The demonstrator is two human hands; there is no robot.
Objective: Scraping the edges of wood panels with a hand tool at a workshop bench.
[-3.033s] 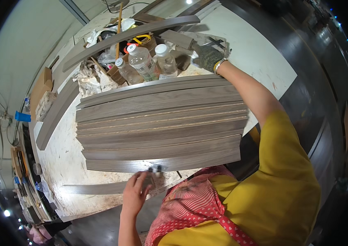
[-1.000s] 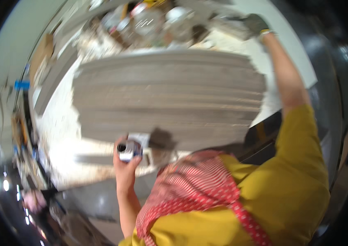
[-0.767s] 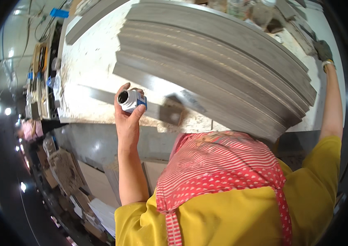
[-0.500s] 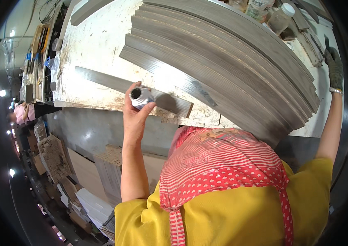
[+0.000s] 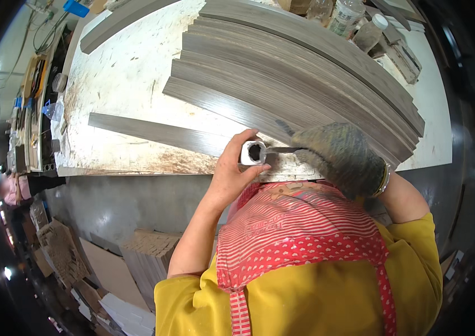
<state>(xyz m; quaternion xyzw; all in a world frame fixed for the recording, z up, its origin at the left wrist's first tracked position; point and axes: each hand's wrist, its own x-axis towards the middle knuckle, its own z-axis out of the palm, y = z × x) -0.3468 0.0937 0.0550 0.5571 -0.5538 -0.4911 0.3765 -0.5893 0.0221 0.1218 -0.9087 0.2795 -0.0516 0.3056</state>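
Observation:
My bare left hand (image 5: 230, 171) is wrapped round a small white bottle (image 5: 245, 153), its dark open mouth turned up toward me. On my right hand (image 5: 344, 159) is a worn grey-green glove, and the fingers pinch a thin, dark, narrow-bladed tool (image 5: 282, 149). The tool's tip meets the bottle's rim; whether it reaches inside I cannot tell. Just beyond my hands lies a fanned stack of long grey wood-grain strips (image 5: 282, 73), with a dark smear on its nearest strip. A single loose strip (image 5: 153, 130) lies apart, its right end hidden behind my left hand.
The white, stained worktable (image 5: 120, 84) ends just in front of my apron. Clear bottles (image 5: 345, 15) and a metal block-like tool (image 5: 404, 60) stand at the back right. Another grey strip (image 5: 120, 25) lies back left. Cardboard stacks (image 5: 150, 246) are on the floor at lower left; a person stands far left.
My right hand has come from the table's far right side to the middle, bringing the thin tool to the bottle. My left hand has moved right and nearer with the bottle.

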